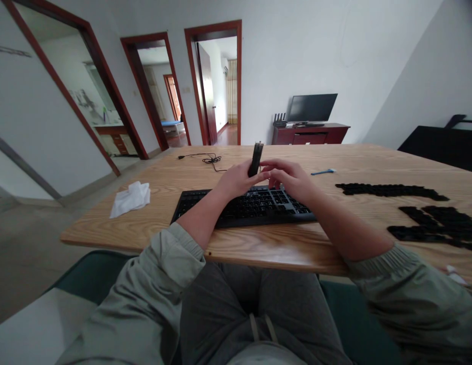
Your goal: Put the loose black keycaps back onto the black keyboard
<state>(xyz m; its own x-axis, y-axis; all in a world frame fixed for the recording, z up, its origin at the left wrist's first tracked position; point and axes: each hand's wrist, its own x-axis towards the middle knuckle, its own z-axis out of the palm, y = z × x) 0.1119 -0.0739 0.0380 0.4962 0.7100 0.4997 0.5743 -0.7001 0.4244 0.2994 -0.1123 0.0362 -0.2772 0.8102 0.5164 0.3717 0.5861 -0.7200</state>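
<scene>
A black keyboard [254, 215] lies on the wooden table in front of me, with grey-blue bare patches toward its right half where keycaps are off. My left hand [238, 180] is closed around a black bar-shaped tool [256, 158] that stands upright with metal bits at its top end. That hand is over the keyboard's back edge. Close beside it, my right hand [291, 177] has its fingers bent together over the bare patch; what the fingertips pinch is hidden. Both hands nearly meet at the thumbs.
Black keycaps lie in a long row [391, 190] and in grouped blocks [444, 223] at the right. A blue brush [323, 172] lies behind my right hand. White tissue [131, 198] is at the left, and a coiled cable [212, 159] at the back.
</scene>
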